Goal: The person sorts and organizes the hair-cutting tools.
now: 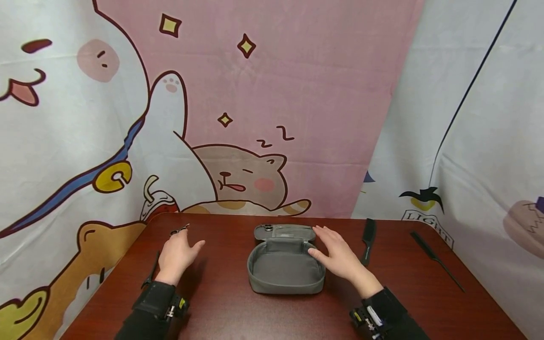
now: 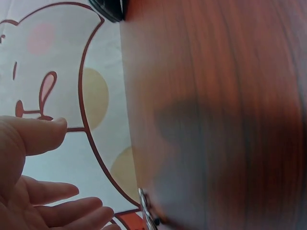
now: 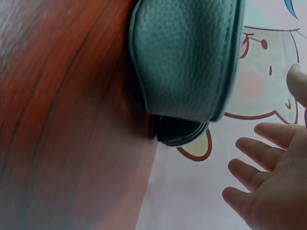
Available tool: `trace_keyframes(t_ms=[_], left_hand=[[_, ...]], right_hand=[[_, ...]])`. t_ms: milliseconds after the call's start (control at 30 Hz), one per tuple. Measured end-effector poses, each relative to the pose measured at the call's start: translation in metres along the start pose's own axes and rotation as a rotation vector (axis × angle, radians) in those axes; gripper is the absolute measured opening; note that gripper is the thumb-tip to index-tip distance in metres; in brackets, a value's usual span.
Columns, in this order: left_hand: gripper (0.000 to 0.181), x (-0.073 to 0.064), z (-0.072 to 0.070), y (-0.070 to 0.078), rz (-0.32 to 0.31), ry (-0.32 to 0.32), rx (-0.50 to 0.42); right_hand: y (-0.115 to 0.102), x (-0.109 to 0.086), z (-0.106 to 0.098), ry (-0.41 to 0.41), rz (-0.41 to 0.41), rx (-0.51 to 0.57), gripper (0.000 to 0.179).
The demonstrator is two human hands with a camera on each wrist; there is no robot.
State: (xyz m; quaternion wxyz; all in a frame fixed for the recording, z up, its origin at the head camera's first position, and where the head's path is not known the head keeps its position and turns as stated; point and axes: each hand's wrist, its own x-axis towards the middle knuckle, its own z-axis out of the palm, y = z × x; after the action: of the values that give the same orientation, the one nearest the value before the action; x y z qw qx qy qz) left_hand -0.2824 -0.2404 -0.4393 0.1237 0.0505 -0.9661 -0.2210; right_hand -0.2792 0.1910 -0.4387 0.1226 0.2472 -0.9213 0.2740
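Note:
A grey case (image 1: 286,271) stands on the table with its lid (image 1: 293,232) folded back and its inside bare. My right hand (image 1: 340,255) hovers at the case's right rim, fingers spread and straight; in the right wrist view the pebbled side of the case (image 3: 184,57) shows apart from the fingertips (image 3: 235,194). Over the left of the table is my left hand (image 1: 177,250), relaxed, holding nothing. Just beyond its fingers lie scissors (image 1: 180,230), partly hidden by the hand; the left wrist view catches their metal part (image 2: 147,210). A thin dark item (image 1: 152,271) shows beside the left wrist.
Right of the case lies a dark wide comb (image 1: 369,236). Farther right, a black tail comb (image 1: 429,250) lies slanted near the table's right edge. A printed cartoon cloth (image 1: 314,118) hangs behind the brown table (image 1: 229,311).

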Motion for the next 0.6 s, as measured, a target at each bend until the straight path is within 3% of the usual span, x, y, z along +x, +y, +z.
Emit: trace_keyframes(t_ms=[333, 600], left_hand=[[0.066, 0.011, -0.004, -0.019, -0.108, -0.088, 0.027], [0.058, 0.018, -0.007, -0.030, -0.163, -0.160, 0.040]], right_hand=[[-0.015, -0.003, 0.003, -0.008, -0.068, -0.021, 0.074], [-0.024, -0.005, 0.009, -0.087, -0.124, -0.011, 0.078]])
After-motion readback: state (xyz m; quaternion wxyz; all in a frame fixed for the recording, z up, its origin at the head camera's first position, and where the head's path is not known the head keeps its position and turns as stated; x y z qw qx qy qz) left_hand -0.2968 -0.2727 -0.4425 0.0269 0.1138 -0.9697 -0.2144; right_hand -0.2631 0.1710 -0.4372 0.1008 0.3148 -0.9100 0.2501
